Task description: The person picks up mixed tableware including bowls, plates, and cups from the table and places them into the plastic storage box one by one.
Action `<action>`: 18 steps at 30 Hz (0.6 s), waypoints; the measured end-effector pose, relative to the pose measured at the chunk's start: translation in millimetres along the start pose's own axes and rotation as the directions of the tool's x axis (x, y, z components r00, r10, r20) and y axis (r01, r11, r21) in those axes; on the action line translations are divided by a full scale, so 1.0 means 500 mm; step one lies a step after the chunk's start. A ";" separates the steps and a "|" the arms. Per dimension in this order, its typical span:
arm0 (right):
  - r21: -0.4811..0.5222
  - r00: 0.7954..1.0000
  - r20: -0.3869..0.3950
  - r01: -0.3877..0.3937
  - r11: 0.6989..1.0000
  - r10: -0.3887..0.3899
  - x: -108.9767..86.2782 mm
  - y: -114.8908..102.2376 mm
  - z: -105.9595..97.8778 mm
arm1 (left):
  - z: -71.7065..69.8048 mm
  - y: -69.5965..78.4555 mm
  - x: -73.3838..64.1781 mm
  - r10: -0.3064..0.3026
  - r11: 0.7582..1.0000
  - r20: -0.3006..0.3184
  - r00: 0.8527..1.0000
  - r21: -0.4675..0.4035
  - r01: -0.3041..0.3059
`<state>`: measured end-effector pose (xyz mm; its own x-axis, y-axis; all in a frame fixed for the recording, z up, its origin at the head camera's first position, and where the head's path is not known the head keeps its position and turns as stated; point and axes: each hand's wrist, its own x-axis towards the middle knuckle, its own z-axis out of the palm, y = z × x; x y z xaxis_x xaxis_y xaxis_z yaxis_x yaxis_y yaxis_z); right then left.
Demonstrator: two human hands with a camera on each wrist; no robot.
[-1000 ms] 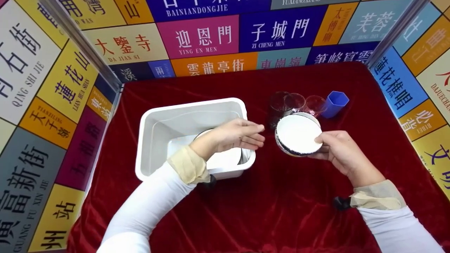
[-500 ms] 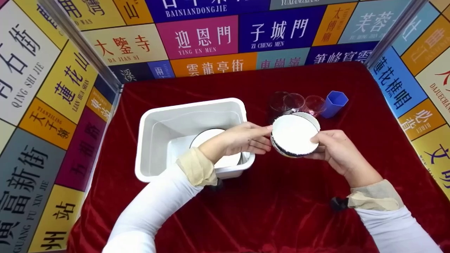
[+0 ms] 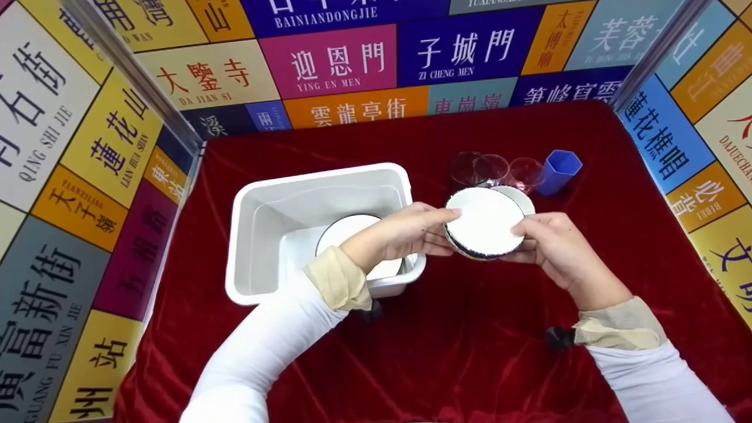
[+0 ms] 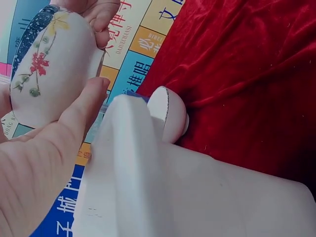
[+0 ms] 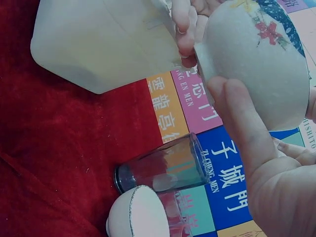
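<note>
Both hands hold a white bowl (image 3: 487, 223) with a dark speckled rim band and painted red and yellow flowers, up off the red cloth. My left hand (image 3: 405, 232) grips its left side, thumb over the rim and fingers beneath. On the opposite side my right hand (image 3: 552, 247) pinches the rim, its thumb inside. The flowered outside shows in the left wrist view on the bowl (image 4: 59, 69). Behind it, partly hidden, a second white bowl (image 5: 140, 215) with a thin dark rim stands on the cloth.
A white plastic bin (image 3: 258, 235) stands left, with a large white round dish (image 3: 346, 232) inside, partly hidden by my left arm. Clear glasses (image 3: 492, 167) and a blue six-sided cup (image 3: 559, 171) stand at the back right. Sign-covered panels (image 3: 329, 61) enclose the table.
My left hand has moved right from over the bin's edge and taken hold of the flowered bowl. The right hand has brought the bowl slightly left.
</note>
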<state>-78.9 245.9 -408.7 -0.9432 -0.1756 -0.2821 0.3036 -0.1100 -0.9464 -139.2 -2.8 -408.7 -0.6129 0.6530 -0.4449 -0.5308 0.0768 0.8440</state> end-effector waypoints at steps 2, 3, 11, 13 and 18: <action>-0.006 1.000 -0.009 0.002 1.000 -0.002 0.001 0.000 0.001 | -0.001 0.000 0.002 -0.002 1.000 -0.004 1.000 -0.011 0.002; -0.008 1.000 -0.012 0.004 1.000 -0.004 0.001 0.001 0.002 | -0.001 0.000 0.002 -0.001 1.000 -0.007 1.000 -0.016 0.001; 0.001 1.000 -0.024 0.020 1.000 -0.020 0.001 0.006 0.002 | -0.003 0.001 0.003 0.014 0.999 -0.002 1.000 -0.029 -0.014; 0.003 1.000 -0.023 0.021 1.000 -0.021 0.001 0.007 0.002 | -0.005 0.002 0.004 0.016 0.999 0.001 1.000 -0.029 -0.016; 0.035 1.000 0.003 0.030 0.999 -0.030 0.002 0.010 0.002 | -0.012 0.001 0.007 0.022 0.999 -0.011 1.000 -0.025 -0.023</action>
<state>-78.2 244.3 -413.8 -0.9514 -0.1748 -0.2535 0.2801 -0.1494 -0.9483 -145.2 -4.9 -411.8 -0.6311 0.6460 -0.4293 -0.5311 0.0435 0.8462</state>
